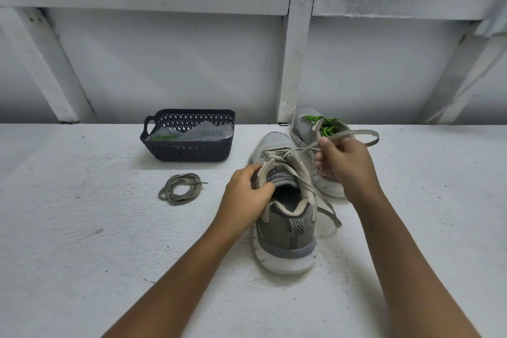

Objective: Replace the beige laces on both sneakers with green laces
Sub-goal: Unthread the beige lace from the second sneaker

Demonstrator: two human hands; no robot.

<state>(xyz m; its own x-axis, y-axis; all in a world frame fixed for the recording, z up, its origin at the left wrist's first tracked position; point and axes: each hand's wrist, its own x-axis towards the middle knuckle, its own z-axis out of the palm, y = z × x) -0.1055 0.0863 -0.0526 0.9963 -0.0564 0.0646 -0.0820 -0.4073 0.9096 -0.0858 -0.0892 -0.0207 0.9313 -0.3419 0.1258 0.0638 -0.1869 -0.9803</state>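
Left grip: fingers curled round the collar and tongue edge of the near sneaker, pinning it to the bench.
Right grip: pinched on the beige lace, holding it up taut, with a loop flopping off to the right.
Near sneaker: heel toward me. The lace is threaded only up near the toe, and its loose end hangs down the right side.
Far sneaker: just behind the near one, green laces already in.
Spare green lace: in the bag inside the basket, well left of the shoes.
Old lace: coiled on the bench in front of the basket.
Handling: the lace is flat, soft and weighs nothing, but I'd guess it drags at each eyelet. Best to grab it close to the eyelet and pull short lengths. The shoe's light, so it'll probably skid unless I hold it down.
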